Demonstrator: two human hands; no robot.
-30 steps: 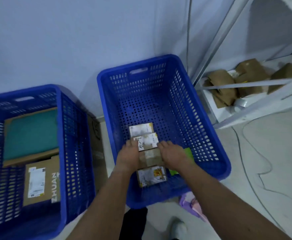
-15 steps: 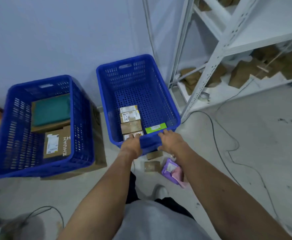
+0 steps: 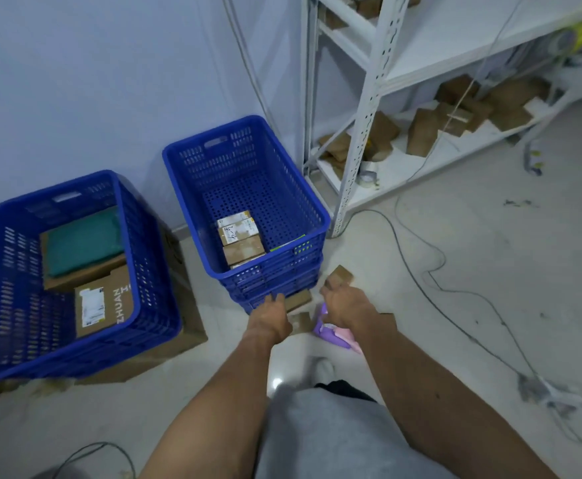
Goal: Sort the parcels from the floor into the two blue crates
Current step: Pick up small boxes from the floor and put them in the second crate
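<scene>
Two blue crates stand by the wall. The left crate [image 3: 134, 257] holds a green parcel [image 3: 82, 240] and a labelled cardboard box [image 3: 106, 305]. The right crate [image 3: 317, 219] holds a row of small boxes [image 3: 241, 238] and a green-edged packet [image 3: 287, 244]. On the floor in front of it lie small brown boxes [image 3: 342, 275] [image 3: 299, 299] and a purple pouch [image 3: 332, 331]. My left hand [image 3: 270, 314] reaches down beside the nearer brown box, fingers loose. My right hand [image 3: 343, 302] hovers over the pouch, fingertips at the farther brown box, holding nothing.
A white metal shelf rack [image 3: 362, 133] with brown parcels stands to the right of the crates. Cables [image 3: 431, 271] trail across the pale floor. A flattened cardboard box [image 3: 186, 326] lies under the left crate. My shoe [image 3: 324, 369] is just behind the pouch.
Both hands have come out of the right crate, over its near rim, and down toward the parcels on the floor. The view has pulled back and up.
</scene>
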